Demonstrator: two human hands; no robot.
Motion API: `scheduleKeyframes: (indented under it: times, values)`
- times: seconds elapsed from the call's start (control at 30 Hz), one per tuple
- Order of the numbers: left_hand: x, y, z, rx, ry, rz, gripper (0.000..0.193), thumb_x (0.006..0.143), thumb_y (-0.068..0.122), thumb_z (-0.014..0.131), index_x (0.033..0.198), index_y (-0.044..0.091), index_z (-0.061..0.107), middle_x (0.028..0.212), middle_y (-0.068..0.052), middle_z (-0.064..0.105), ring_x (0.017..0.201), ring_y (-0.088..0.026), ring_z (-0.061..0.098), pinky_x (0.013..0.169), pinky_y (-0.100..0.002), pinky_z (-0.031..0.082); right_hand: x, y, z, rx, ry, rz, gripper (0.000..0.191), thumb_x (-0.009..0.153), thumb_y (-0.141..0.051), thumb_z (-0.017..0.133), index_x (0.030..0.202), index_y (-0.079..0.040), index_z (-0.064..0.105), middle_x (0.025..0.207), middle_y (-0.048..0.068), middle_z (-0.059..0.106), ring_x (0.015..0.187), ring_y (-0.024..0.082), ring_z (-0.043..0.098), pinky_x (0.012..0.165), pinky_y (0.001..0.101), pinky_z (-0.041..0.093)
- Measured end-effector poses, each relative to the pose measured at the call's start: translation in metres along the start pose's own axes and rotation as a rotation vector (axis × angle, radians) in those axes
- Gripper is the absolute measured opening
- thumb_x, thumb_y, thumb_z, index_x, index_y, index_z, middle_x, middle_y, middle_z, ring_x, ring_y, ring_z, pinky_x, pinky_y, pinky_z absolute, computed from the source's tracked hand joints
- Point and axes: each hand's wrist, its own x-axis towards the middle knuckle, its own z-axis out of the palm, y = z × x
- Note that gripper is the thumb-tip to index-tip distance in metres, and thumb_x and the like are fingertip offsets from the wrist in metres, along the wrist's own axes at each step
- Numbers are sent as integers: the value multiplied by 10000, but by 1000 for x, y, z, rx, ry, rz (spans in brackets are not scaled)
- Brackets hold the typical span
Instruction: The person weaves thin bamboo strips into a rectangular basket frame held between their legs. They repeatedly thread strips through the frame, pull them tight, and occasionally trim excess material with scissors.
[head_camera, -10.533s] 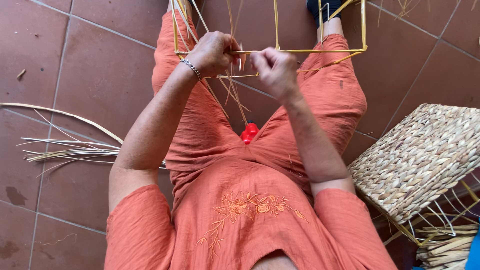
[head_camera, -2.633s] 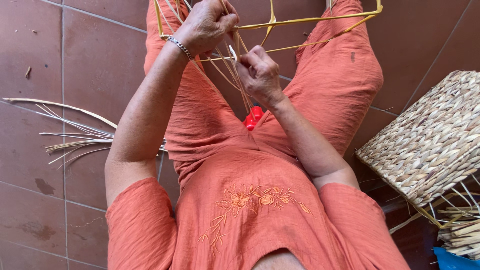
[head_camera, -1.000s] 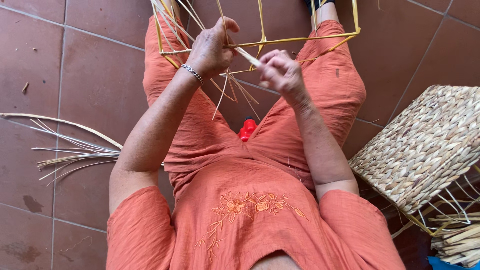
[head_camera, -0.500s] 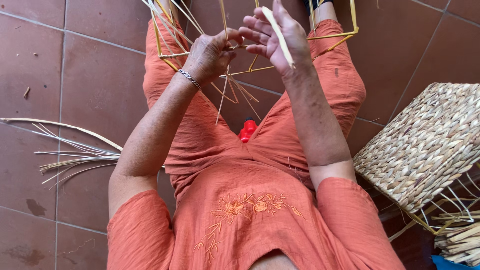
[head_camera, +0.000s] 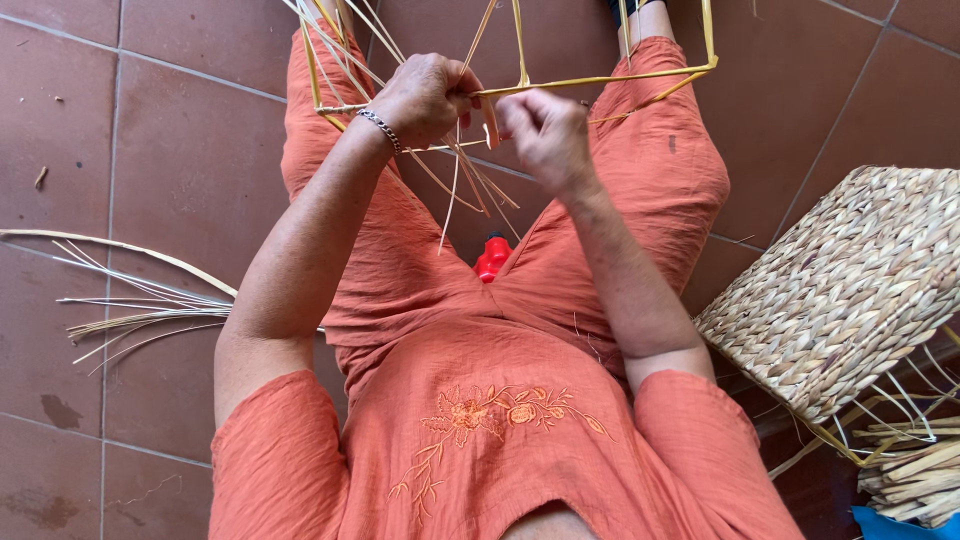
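Observation:
I sit in orange clothes over a tiled floor, with a yellow wire frame (head_camera: 610, 78) held above my knees. My left hand (head_camera: 425, 98), with a chain bracelet at the wrist, grips the frame's near bar and a bunch of pale straw strips (head_camera: 462, 172) that hang down between my legs. My right hand (head_camera: 545, 135) is closed just to the right of it, pinching a straw strip against the same bar. The two hands almost touch. A small red object (head_camera: 491, 258) lies on the floor between my thighs.
A woven straw basket (head_camera: 850, 285) stands at my right, with a wire frame and straw bundles (head_camera: 905, 470) beneath it. Loose long straw strips (head_camera: 130, 310) lie on the terracotta tiles at my left. A blue object (head_camera: 905, 525) shows at the bottom right corner.
My right hand was raised with open fingers half a second ago; it has dropped to the frame's bar and closed on a strip. The left hand has kept its grip on the frame.

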Motion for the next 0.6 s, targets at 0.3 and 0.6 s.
scheduleKeyframes:
  times: [0.3,0.6]
  values:
    - [-9,6,-4,-130,60,-25,519,898,-10,654,1399,51,536,1019,-100,784,658,-115,719,530,-285,581,-20,7,13,-306,139,-382,120,991,-177,757,955,-72,710,953,75,645,905,158,593,784,312,518]
    - [-93,-13,-15,-605,496,159,592,1006,-126,523,1552,25,355,1381,-169,661,644,-108,680,489,-233,579,-34,12,8,-147,24,0,225,1060,-241,735,929,-61,699,621,9,595,551,101,537,494,297,419]
